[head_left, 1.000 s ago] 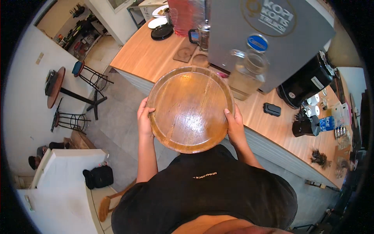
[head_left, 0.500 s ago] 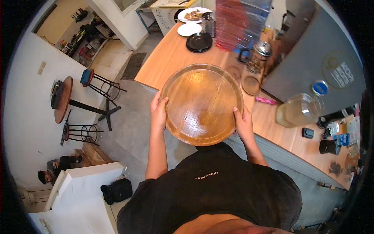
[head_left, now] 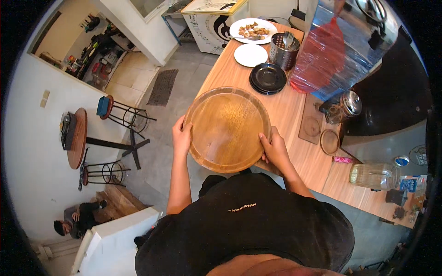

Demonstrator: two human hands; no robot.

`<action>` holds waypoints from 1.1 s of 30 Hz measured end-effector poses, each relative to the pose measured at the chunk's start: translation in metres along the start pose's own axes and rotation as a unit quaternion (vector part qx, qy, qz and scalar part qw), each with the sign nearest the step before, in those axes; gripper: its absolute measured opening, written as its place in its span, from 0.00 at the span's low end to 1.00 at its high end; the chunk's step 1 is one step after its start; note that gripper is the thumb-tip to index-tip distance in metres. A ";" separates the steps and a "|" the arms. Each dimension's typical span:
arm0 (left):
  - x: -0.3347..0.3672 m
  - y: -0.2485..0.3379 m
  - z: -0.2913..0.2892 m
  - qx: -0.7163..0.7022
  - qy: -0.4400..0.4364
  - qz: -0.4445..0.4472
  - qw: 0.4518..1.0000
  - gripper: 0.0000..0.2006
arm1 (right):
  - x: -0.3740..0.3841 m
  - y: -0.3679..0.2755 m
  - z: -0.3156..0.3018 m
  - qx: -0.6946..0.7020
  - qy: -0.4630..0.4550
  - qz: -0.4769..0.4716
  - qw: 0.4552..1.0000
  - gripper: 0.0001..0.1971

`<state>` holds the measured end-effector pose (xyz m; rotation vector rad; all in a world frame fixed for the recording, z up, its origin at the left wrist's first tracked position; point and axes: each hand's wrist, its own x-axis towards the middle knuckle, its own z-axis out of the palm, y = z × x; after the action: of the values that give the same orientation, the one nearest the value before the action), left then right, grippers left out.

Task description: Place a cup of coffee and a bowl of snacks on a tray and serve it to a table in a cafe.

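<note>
Between my two hands is a round wooden tray (head_left: 229, 131) with a raised rim and nothing on it. My left hand (head_left: 182, 135) grips its left edge, thumb over the rim. On the right edge, my right hand (head_left: 275, 149) holds the tray the same way, with its fingers partly hidden underneath. Just beyond the tray, a stack of small black plates (head_left: 268, 78) stands on the wooden counter (head_left: 287, 110). Behind the stack are a white plate (head_left: 250, 55), a perforated metal cutlery holder (head_left: 284, 51) with forks, and a larger white plate with food (head_left: 271, 33).
A red and blue plastic-wrapped bundle (head_left: 331, 50), a French press (head_left: 343, 106) and a glass jar (head_left: 370, 175) line the counter's right side. To the left stand a round table (head_left: 77, 138) and stools (head_left: 107, 106). A seated person (head_left: 78, 218) is at the lower left.
My view has swung to the right and moved along the counter. The tray, still in both hands, is now closer to the black plates and the cutlery holder.
</note>
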<state>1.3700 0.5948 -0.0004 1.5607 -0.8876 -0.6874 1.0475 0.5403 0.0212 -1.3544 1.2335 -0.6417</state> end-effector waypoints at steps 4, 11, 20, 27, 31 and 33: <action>0.045 -0.011 -0.012 0.043 -0.035 -0.061 0.997 0.19 | 0.019 -0.008 0.023 -0.033 0.025 0.016 0.999 0.13; 0.131 -0.073 -0.020 0.066 -0.180 0.076 0.979 0.18 | 0.027 -0.009 0.074 -0.079 0.208 0.003 0.975 0.15; 0.178 -0.065 -0.015 -0.125 -0.446 -0.017 0.886 0.26 | 0.019 0.001 0.120 -0.260 0.473 0.015 0.842 0.15; 0.218 -0.059 -0.006 -0.056 -0.487 0.042 0.870 0.23 | 0.017 -0.007 0.166 -0.339 0.521 0.111 0.775 0.16; 0.246 -0.054 0.003 -0.040 -0.507 0.051 0.859 0.21 | 0.019 -0.013 0.190 -0.323 0.522 0.179 0.768 0.18; 0.262 -0.050 0.015 -0.039 -0.523 0.066 0.849 0.21 | 0.021 -0.016 0.192 -0.300 0.527 0.204 0.769 0.18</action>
<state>1.5081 0.3703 -0.0410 0.9508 -1.7068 -1.4982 1.2327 0.5878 -0.0106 -1.1072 2.7554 -0.7375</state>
